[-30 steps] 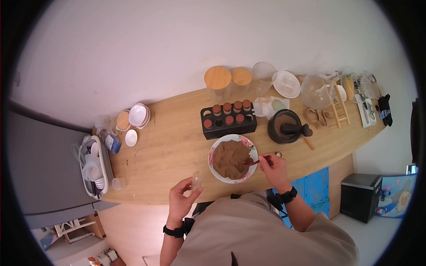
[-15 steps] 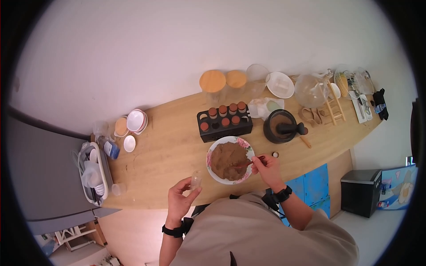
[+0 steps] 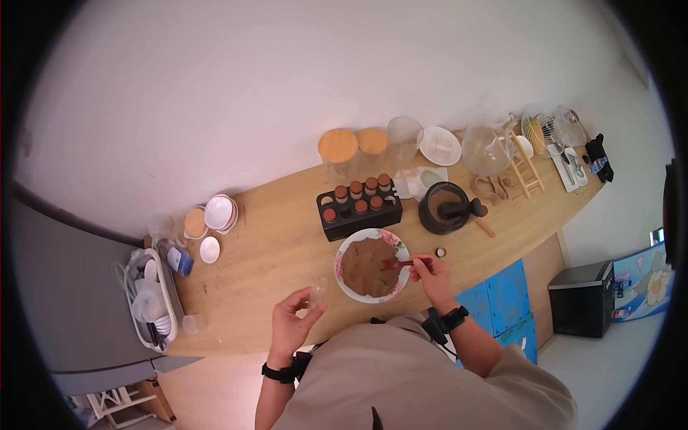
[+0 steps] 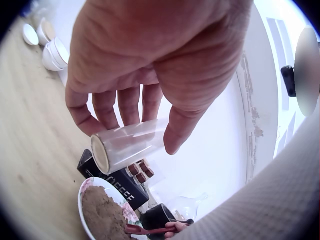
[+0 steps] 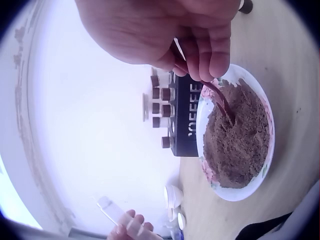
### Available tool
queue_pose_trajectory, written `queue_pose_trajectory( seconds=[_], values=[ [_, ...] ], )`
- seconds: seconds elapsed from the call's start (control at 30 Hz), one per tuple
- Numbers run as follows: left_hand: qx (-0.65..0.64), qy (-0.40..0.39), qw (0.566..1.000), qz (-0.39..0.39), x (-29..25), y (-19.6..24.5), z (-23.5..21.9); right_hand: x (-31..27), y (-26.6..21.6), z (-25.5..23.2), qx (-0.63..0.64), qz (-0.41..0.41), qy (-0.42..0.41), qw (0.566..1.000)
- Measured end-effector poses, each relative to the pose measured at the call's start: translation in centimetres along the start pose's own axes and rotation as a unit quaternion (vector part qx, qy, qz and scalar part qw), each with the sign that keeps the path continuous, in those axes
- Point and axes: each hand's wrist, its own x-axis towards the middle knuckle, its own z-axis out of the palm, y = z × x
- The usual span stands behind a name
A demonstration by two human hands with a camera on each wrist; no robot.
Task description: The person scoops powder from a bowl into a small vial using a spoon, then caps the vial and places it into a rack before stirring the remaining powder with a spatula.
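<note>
My left hand (image 3: 292, 322) pinches a small clear glass vial (image 4: 131, 145) between thumb and fingers, left of the bowl and over the table's front part. In my right hand (image 3: 432, 279) is a dark red spoon (image 5: 220, 98), gripped by its handle. The spoon's head touches brown powder (image 5: 235, 145) heaped in a white bowl with a flowered rim (image 3: 342, 287). Behind the bowl stands a black rack (image 3: 358, 223) marked COFFEE, holding several vials with reddish-brown caps (image 3: 356, 190).
A dark mortar with pestle (image 3: 445, 208) stands right of the rack. Beyond are wooden-lidded jars (image 3: 337, 146), a white plate (image 3: 439, 145) and a glass vessel (image 3: 487, 150). White bowls (image 3: 219, 213) and a dish basket (image 3: 172, 304) lie left. A small cap (image 3: 441, 252) rests near my right hand.
The spoon's head has moved within the powder and now sits near the bowl's right side. My left hand still holds the vial. The head view has shifted somewhat.
</note>
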Motion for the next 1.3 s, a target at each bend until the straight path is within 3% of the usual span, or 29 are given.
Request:
queue_pose_trajectory(
  seconds=[0.37, 0.87, 1.3],
  values=[
    [-0.002, -0.028, 0.999, 0.018, 0.8, -1.4, 0.1, -0.6, 0.2, -0.2, -0.001, -0.017, -0.006, 1.0],
    [-0.051, -0.017, 0.998, -0.033, 1.1, -0.9, 0.2, 0.4, -0.8, 0.0, -0.027, 0.015, -0.018, 0.999],
    [-0.04, -0.014, 0.999, -0.028, 1.0, -0.6, 0.6, 1.4, 0.8, -2.0, 0.043, 0.049, -0.026, 0.998]
  ],
)
